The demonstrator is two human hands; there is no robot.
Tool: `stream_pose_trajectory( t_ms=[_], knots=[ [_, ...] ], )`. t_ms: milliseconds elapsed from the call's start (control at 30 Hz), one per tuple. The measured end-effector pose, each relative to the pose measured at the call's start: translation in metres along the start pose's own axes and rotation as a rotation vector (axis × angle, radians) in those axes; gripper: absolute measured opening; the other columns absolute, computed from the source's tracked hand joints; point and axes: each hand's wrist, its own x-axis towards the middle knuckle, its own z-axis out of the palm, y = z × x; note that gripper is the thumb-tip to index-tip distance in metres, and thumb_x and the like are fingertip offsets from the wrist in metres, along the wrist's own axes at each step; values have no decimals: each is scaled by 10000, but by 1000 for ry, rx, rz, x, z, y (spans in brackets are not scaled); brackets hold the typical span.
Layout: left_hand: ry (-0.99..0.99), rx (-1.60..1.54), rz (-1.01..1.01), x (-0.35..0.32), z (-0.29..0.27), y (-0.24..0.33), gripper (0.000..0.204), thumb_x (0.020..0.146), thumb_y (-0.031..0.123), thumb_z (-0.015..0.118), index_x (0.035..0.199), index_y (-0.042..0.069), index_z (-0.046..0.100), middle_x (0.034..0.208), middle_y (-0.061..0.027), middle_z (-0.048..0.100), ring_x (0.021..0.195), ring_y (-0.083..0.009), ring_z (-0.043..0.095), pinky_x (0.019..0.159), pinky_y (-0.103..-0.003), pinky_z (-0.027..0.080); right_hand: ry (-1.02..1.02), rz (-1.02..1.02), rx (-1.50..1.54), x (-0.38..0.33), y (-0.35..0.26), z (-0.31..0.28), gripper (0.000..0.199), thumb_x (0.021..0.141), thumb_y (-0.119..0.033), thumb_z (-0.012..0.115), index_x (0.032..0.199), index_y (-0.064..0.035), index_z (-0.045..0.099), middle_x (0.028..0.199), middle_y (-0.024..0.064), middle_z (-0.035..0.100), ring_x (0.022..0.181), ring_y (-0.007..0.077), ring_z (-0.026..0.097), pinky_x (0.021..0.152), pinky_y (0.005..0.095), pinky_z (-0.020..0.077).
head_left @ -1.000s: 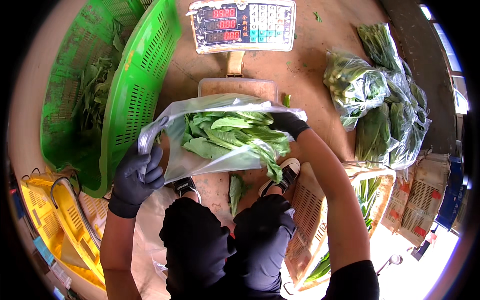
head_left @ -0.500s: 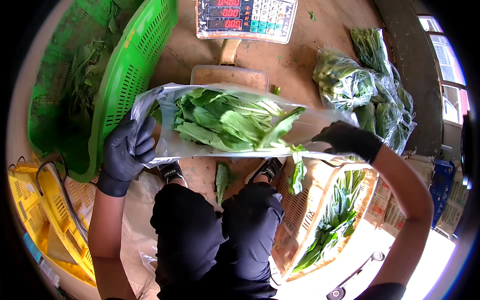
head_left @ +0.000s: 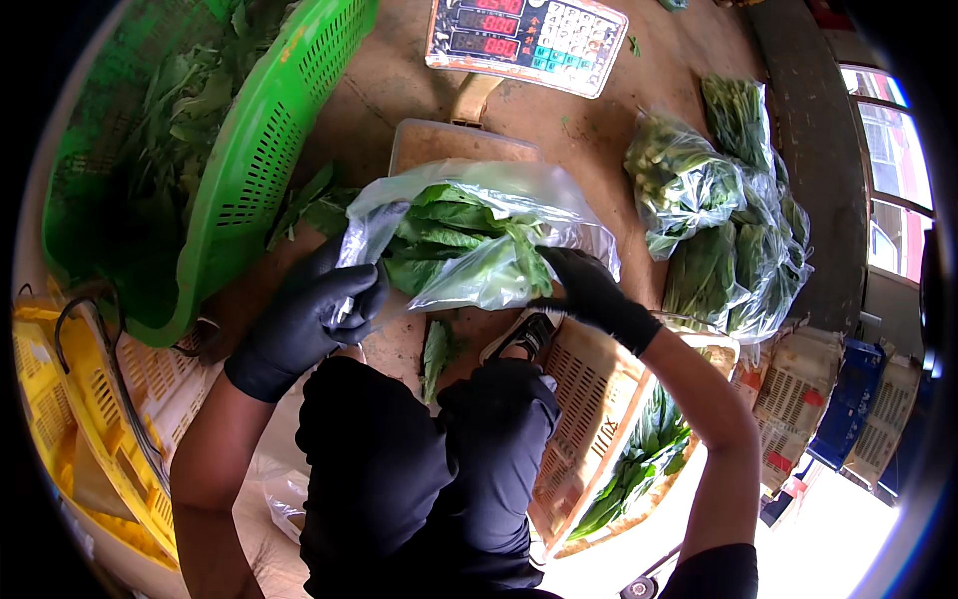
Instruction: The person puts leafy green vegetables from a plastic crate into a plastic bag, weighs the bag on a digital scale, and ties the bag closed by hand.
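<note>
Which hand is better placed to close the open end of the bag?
Probably the left hand. It already grips the loose, bunched plastic at the left end of the bag, while the right hand rests against the filled side, over the greens, and seems to steady it.

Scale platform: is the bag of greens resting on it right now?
No: both gloved hands, left hand and right hand, hold the clear bag of greens up in front of the scale platform, which shows bare behind it.
</note>
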Motion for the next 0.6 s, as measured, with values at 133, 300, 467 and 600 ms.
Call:
stream_pose_trajectory(
  t_ms=[133,300,467,600],
  knots=[
    [-28,-10,-21,-2,7,1,522,860,216,500,1326,65,322,669,-18,449,467,-57,338,418,-186,272,163,94,-443,13,-14,11,565,710,-411,684,1116,-59,509,1076,156,506,997,345,484,859,447,409],
    [27,-30,13,-7,4,-9,527,864,224,503,1329,62,315,677,-23,456,480,-54,350,410,-186,272,39,303,22,-7,-3,53,432,742,-348,664,1047,-76,524,1008,148,542,922,332,552,729,452,466],
    [41,-88,45,0,13,-7,428,877,223,502,1250,51,381,678,-24,463,490,-57,368,417,-187,294,422,462,-128,0,60,88,469,720,-344,689,1081,-100,515,962,148,587,908,354,570,735,456,472],
    [28,-105,51,0,13,-6,389,881,223,501,1214,38,421,705,-42,505,537,-56,422,427,-188,309,335,354,36,18,96,99,374,742,-319,671,953,-26,573,909,210,613,870,375,578,739,444,461]
  ],
)
